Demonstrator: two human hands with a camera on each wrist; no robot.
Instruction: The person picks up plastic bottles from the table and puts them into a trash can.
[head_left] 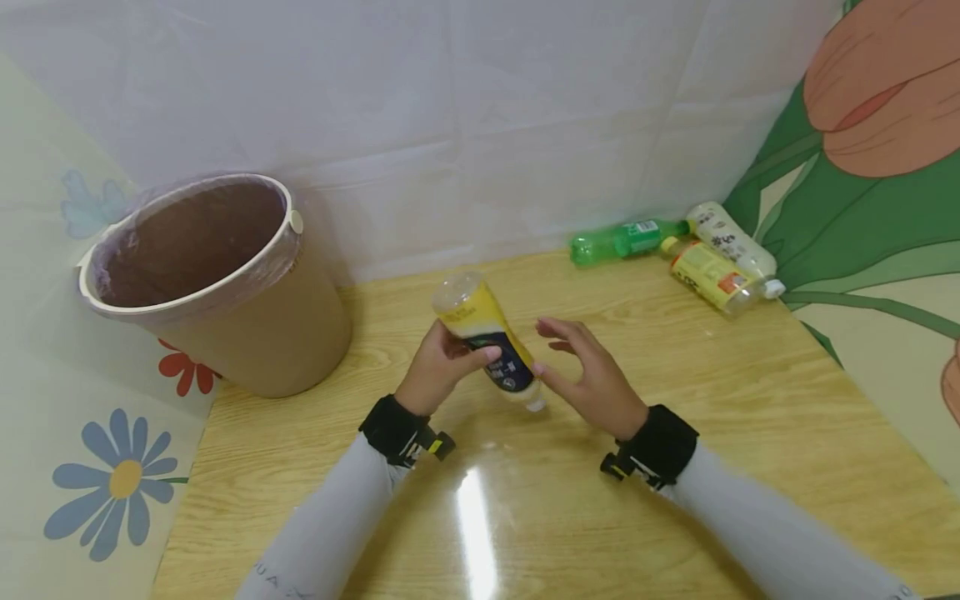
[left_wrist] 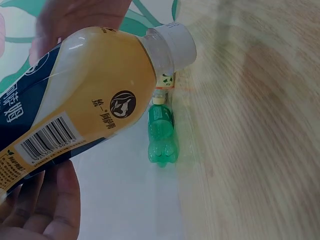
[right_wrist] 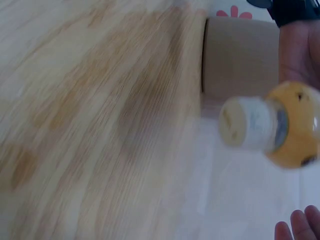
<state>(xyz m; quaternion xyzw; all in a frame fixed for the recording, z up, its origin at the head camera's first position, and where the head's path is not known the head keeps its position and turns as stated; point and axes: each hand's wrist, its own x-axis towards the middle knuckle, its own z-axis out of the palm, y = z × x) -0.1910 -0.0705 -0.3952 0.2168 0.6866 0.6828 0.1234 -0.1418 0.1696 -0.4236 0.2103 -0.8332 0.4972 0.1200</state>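
My left hand (head_left: 435, 371) grips a plastic drink bottle (head_left: 480, 317) with a yellow and dark blue label. The bottle is tilted over the table, its clear base up to the left and its white cap (left_wrist: 179, 46) down to the right. In the left wrist view, its barcode side faces the camera and curled fingers (left_wrist: 62, 200) lie under it. On the other side is my right hand (head_left: 592, 383), fingers spread and loosely bent, thumb tip right at the bottle's side. The cap end (right_wrist: 247, 122) appears blurred in the right wrist view.
A tan bin (head_left: 300, 325) with a thin purple liner stands at the left of the wooden table (head_left: 600, 517). Near the back right lie a green bottle (head_left: 626, 240), a yellow-labelled bottle (head_left: 708, 273) and a white bottle (head_left: 731, 237), close together by the wall.
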